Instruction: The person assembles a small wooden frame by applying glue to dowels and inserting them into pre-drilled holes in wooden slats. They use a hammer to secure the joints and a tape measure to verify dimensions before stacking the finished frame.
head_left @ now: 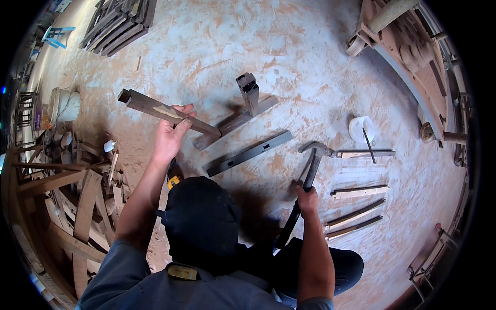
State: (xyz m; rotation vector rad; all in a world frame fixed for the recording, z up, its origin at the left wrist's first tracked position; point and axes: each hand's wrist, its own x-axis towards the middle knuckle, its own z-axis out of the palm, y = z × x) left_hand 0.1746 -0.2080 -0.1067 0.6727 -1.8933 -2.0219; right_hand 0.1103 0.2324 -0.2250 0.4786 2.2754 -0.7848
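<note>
My left hand (pixel 173 135) is closed around a brown wooden post (pixel 150 107), whose lower end meets a wooden rail (pixel 235 124) lying on the floor. Whether that end is fully seated in the rail, I cannot tell. A second, shorter post (pixel 250 95) stands up from the same rail. In my right hand (pixel 308 200) is a claw hammer (pixel 310 178), gripped partway along its dark handle with the head pointing away from me. Between my hands lies a dark grey bar (pixel 248 154) with slots cut in its face.
Several wooden strips (pixel 360 191) lie to the right, below a white tub (pixel 361 129) with a stick in it. Scrap wood (pixel 85 206) is heaped at left. A yellow tool (pixel 174 182) shows beside my head. Stacked frames (pixel 121 26) stand far left, a curved wooden structure (pixel 408 77) far right.
</note>
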